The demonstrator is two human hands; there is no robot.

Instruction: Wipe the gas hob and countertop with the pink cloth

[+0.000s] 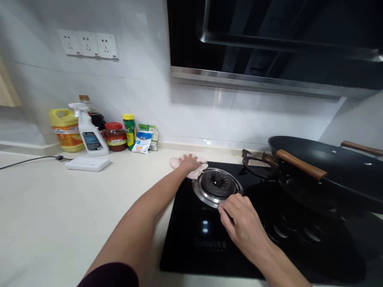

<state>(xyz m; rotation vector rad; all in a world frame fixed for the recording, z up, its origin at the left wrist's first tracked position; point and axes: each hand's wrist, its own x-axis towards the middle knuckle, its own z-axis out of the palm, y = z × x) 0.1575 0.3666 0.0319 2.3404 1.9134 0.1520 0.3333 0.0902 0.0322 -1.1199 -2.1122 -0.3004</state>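
Observation:
My left hand (189, 162) reaches forward and presses flat on a pale pink cloth (196, 171) at the far left corner of the black glass cooktop (185, 243). My right hand (241, 221) rests on the near right rim of the round steel burner ring (217, 186), fingers curled against it. The burner's pan support (254, 163) stands off the ring, behind and to the right. A black wok (329, 167) with wooden handles sits on the right burner.
Along the back wall stand a yellow jug (66, 129), a white spray bottle (89, 133), a dark sauce bottle, a red-lidded jar (115, 136), a green-and-yellow bottle and small packets. A flat white device (88, 163) with a cable lies on the counter. A range hood (269, 40) hangs overhead.

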